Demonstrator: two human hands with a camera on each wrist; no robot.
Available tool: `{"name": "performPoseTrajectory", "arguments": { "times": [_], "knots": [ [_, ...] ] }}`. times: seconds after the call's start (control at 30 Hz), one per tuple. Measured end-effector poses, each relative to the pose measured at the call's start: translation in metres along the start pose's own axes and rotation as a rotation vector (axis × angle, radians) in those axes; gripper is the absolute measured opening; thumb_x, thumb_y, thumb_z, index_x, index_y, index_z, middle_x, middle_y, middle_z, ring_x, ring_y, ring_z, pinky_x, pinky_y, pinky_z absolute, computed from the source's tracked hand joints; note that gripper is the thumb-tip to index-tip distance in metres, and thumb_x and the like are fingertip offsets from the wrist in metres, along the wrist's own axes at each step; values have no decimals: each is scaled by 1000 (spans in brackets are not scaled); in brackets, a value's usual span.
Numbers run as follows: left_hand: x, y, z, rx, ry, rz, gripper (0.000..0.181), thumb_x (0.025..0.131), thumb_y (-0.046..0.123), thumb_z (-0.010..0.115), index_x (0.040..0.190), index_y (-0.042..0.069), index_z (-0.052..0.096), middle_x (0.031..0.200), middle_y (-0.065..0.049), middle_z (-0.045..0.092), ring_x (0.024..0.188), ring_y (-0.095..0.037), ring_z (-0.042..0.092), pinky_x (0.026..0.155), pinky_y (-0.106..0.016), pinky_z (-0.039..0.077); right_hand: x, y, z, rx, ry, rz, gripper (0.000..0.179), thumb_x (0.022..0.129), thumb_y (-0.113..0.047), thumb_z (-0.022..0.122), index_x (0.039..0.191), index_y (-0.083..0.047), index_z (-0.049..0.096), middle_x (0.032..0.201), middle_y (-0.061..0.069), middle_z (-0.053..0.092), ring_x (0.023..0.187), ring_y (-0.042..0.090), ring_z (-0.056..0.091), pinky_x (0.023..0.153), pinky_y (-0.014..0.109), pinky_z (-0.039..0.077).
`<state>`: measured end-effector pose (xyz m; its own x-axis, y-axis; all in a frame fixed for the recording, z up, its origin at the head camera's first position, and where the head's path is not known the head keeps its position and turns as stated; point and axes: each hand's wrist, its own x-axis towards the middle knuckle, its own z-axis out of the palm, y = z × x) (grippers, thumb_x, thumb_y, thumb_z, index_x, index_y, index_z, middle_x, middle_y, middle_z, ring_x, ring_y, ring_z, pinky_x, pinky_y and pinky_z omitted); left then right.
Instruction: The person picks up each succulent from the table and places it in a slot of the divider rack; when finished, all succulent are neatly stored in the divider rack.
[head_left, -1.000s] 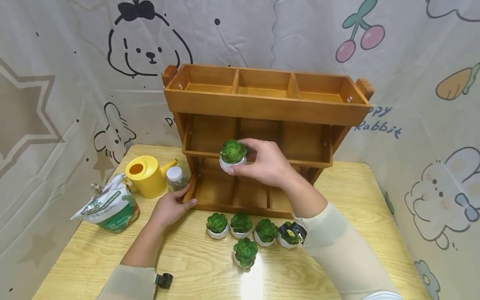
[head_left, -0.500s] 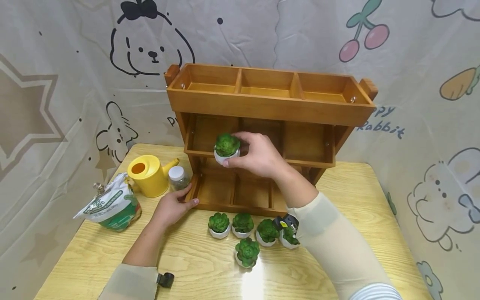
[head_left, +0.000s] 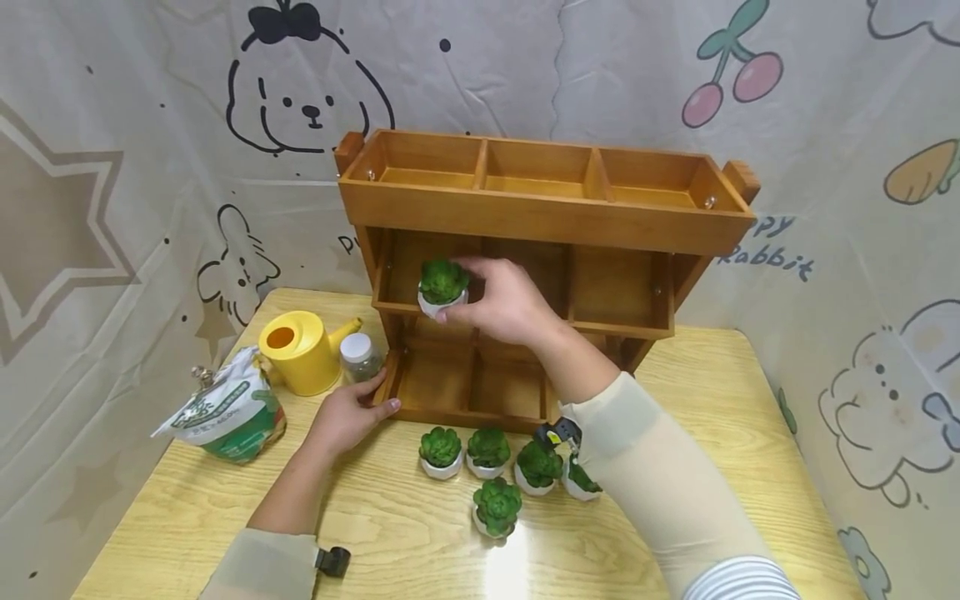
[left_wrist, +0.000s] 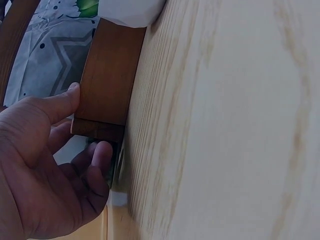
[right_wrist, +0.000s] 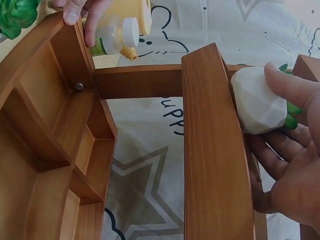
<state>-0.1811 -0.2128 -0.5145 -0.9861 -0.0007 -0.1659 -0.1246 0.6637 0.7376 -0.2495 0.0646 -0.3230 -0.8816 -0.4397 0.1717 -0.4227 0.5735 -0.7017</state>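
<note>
My right hand [head_left: 504, 300] holds a small potted succulent [head_left: 444, 282] by its white faceted pot, thumb on the near side. The plant is at the front board of the middle tier's left compartment; in the right wrist view the white pot [right_wrist: 259, 100] is just above that board. My left hand [head_left: 347, 419] grips the lower left front corner of the wooden three-tier shelf [head_left: 540, 215]. In the left wrist view its thumb lies on the front board [left_wrist: 111, 75], fingers round the end. Several more potted succulents [head_left: 498, 505] stand on the table before the shelf.
Left of the shelf stand a clear jar [head_left: 360, 357] with a white lid, a yellow watering can [head_left: 302, 354] and a clipped white-and-green bag [head_left: 232, 412]. A printed cloth [head_left: 480, 67] hangs behind the wooden table [head_left: 405, 550].
My right hand has carried the succulent left and slightly up, from before the middle tier to its left compartment. The left hand has stayed on the shelf corner. The view has shifted slightly.
</note>
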Motion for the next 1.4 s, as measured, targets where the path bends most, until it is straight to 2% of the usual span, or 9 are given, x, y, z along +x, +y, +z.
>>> {"name": "performPoseTrajectory", "arguments": {
  "times": [0.27,0.6,0.93,1.1,1.23,1.4],
  "knots": [
    [1,-2,1,21,7,10,71,94,45,76,155,20,51,152,-23,50,140,-44,46,112,-60,39,9,-4,4,-8,-11,55,78,84,-38,87,149,-7,56,140,7,64,130,22,57,111,41,43],
    [1,-2,1,23,8,-1,70,94,46,76,155,21,51,150,-23,53,138,-43,50,110,-60,41,16,-6,9,-23,-13,90,83,87,-36,86,155,-11,48,146,8,59,129,22,56,110,41,44],
    [0,0,2,19,-2,7,71,93,46,76,154,20,52,148,-24,55,136,-43,52,110,-59,42,27,0,14,-120,-48,-32,70,87,-29,86,148,-14,56,131,6,66,115,19,62,100,38,51],
    [2,-1,4,14,-4,25,70,94,46,76,154,19,52,144,-25,57,133,-43,55,108,-59,43,32,2,11,-191,-93,-57,69,88,-29,85,149,-15,56,133,6,66,118,21,61,103,40,49],
    [2,-2,3,8,-7,15,70,93,45,77,154,20,52,144,-25,58,131,-42,57,108,-58,44,34,2,10,-249,-133,-69,67,89,-32,83,149,-16,56,136,7,65,120,23,61,104,41,48],
    [2,-4,0,10,-1,13,71,93,46,77,155,20,51,145,-24,58,131,-41,57,107,-58,44,36,2,12,-247,-140,-74,68,91,-34,82,150,-18,55,137,7,64,121,22,60,104,41,48]
  ]
}}
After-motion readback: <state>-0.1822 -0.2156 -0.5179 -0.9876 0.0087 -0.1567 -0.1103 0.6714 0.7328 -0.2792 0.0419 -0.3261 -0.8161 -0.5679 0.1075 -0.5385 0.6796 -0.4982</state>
